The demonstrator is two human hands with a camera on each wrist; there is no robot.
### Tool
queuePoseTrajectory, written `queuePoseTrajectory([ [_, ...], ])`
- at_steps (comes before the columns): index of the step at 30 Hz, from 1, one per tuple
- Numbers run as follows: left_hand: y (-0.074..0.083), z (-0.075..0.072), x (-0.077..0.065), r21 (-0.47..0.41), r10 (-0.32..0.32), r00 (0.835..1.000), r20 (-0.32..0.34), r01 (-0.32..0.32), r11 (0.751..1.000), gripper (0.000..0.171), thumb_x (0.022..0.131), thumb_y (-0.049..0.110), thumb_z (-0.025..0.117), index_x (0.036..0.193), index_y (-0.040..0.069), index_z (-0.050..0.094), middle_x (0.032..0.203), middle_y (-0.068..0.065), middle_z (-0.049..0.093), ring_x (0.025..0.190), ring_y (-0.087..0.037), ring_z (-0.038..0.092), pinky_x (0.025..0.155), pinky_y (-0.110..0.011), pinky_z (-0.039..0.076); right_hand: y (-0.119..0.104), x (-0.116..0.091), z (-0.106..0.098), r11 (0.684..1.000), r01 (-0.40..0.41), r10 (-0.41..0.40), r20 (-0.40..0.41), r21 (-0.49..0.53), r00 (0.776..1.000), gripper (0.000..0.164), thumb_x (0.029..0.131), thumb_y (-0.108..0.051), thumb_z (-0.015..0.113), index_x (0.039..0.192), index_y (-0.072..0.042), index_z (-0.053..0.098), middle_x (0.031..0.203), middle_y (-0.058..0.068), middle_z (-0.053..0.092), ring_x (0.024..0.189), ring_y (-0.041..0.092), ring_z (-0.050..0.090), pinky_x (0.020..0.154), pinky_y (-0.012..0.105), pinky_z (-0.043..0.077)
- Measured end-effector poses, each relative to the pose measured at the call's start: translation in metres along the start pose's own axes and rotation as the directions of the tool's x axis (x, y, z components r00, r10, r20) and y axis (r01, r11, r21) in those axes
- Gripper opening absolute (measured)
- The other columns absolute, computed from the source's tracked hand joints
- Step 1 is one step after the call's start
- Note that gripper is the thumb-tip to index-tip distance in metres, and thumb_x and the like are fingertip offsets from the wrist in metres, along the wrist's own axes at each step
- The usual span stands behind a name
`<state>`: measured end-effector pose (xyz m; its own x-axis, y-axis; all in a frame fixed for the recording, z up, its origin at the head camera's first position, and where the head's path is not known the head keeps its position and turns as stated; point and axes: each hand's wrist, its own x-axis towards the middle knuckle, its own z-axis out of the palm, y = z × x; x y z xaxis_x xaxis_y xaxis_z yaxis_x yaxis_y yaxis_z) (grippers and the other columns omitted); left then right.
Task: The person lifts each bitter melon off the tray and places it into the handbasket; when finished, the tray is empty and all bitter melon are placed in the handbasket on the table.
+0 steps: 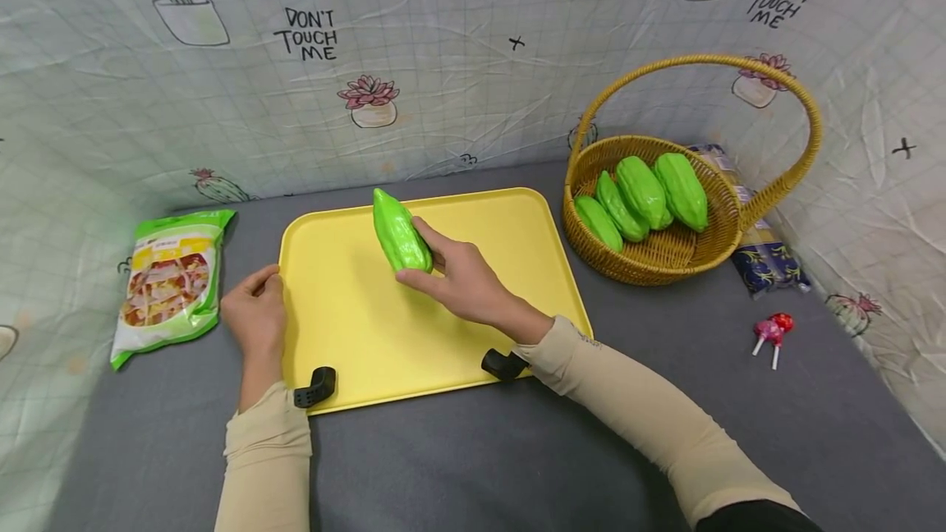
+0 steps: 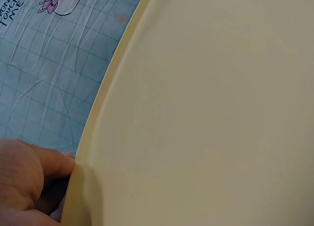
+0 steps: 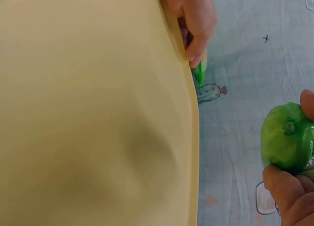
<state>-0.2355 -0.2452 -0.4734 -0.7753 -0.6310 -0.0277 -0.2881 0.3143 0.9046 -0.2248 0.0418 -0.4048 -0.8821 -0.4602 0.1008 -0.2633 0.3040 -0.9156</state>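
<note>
My right hand [image 1: 469, 273] holds a glossy, ridged green papaya [image 1: 399, 236] above the yellow tray [image 1: 355, 335], thumb on one side and fingers on the other. Its pointed end faces away from me; in the right wrist view the blunt end of the papaya [image 3: 287, 137] shows a round stem knob. At the tray's left rim, my left hand [image 1: 259, 314] has curled fingers. In the left wrist view the fingers [image 2: 54, 162] of that hand grip the rim. Several more green papayas [image 1: 641, 191] lie in a woven basket [image 1: 650, 269] right of the tray.
A green-and-white food bag [image 1: 170, 286] lies left of the tray. Behind the basket is a dark blue patterned packet [image 1: 769, 261], partly hidden. Two or so lollipops [image 1: 774, 327] lie at the right. The basket's tall handle [image 1: 695, 61] arches up before the patterned cloth wall.
</note>
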Motion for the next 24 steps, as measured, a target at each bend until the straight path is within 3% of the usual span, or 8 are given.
queuePoseTrajectory([
  [12, -0.001, 0.001, 0.001, 0.000, -0.004, 1.000, 0.002, 0.004, 1.000, 0.028, 0.103, 0.018, 0.059, 0.122, 0.006, 0.076, 0.099, 0.008, 0.063, 0.079, 0.008, 0.050, 0.075, -0.013, 0.043, 0.009, -0.027, -0.033, 0.998, 0.027, -0.030, -0.057, -0.052, 0.998, 0.081, 0.098, -0.022, 0.070, 0.161, -0.003, 0.023, 0.161, 0.020, 0.038, 0.141, 0.027, 0.051, 0.108, 0.038, 0.049],
  [24, 0.000, 0.002, 0.002, 0.006, -0.008, 1.000, -0.004, 0.008, 1.000, 0.028, 0.102, 0.018, 0.059, 0.122, 0.007, 0.076, 0.102, 0.004, 0.066, 0.082, 0.009, 0.050, 0.076, -0.013, 0.042, 0.012, -0.047, -0.064, 0.997, 0.023, -0.032, -0.115, -0.079, 0.993, 0.082, 0.097, -0.020, 0.071, 0.162, -0.006, 0.022, 0.164, 0.017, 0.033, 0.141, 0.028, 0.051, 0.107, 0.039, 0.049],
])
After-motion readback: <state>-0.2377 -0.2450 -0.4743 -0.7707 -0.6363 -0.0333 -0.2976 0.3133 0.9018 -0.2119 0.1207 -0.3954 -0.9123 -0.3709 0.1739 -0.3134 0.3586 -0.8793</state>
